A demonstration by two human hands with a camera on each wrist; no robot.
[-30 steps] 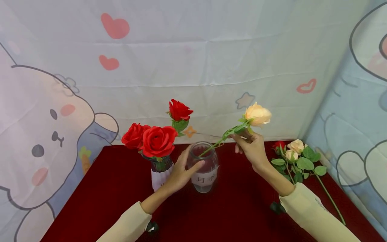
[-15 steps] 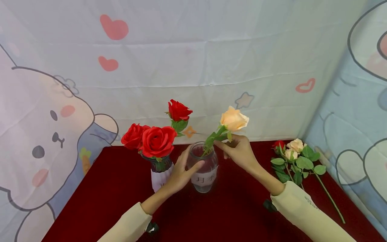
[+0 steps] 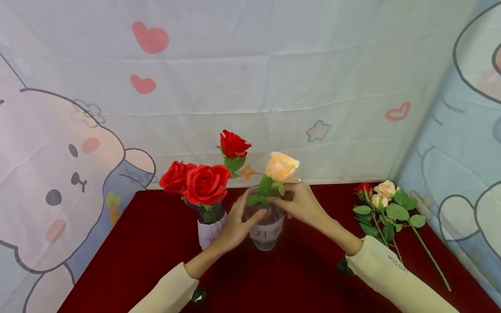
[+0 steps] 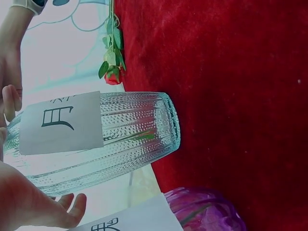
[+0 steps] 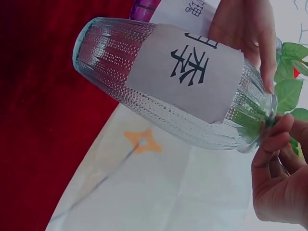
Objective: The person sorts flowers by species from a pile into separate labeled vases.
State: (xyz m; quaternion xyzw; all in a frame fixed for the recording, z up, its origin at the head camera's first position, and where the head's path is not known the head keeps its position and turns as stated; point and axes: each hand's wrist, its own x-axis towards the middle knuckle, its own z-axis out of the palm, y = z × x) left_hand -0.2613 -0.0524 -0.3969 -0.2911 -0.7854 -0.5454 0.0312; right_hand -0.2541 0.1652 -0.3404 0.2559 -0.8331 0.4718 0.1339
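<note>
My left hand (image 3: 236, 224) grips the clear glass vase (image 3: 265, 244) near its mouth, thumb in front and fingers at the left side. A white paper label with black characters wraps the vase. At the mouth, my right hand (image 3: 303, 204) pinches the peach rose (image 3: 282, 166) below its bloom. Its stem is inside the vase, and green leaves (image 3: 256, 199) lie at the rim. In the right wrist view the right hand's fingers (image 5: 272, 154) are close against the glass rim. The stem's lower end (image 4: 144, 136) shows through the glass in the left wrist view.
Left of the clear vase stands a purple vase (image 4: 207, 211) with a paper label (image 3: 207, 232), holding red roses (image 3: 207, 184). Loose peach and red roses with leafy stems (image 3: 396, 211) lie on the right of the red cloth (image 3: 156, 261). A printed curtain (image 3: 274, 87) hangs behind.
My right hand has moved left and down, lowering the peach rose into the clear vase so its leaves now reach the mouth. My left hand keeps its hold on the vase.
</note>
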